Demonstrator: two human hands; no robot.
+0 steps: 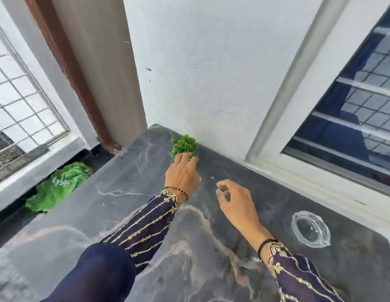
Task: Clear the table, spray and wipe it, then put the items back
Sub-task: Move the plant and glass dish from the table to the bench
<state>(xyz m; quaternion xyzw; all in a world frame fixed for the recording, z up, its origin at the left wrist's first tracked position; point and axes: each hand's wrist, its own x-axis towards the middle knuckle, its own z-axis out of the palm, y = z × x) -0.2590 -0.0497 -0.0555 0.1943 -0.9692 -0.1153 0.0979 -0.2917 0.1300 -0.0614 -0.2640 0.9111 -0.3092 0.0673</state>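
Dark marbled tabletop (pixel 124 192) meets a white wall. The left hand (pixel 182 173) wraps around the base of a small green plant (pixel 184 144) by the wall, probably to keep it upright. The right hand (pixel 235 199) hovers nearby, loosely curled and empty. A glass ashtray (pixel 310 229) sits well apart to the right.

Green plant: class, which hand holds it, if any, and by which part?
The left hand grips the green plant at its base, fingers under the foliage. The right hand holds nothing.
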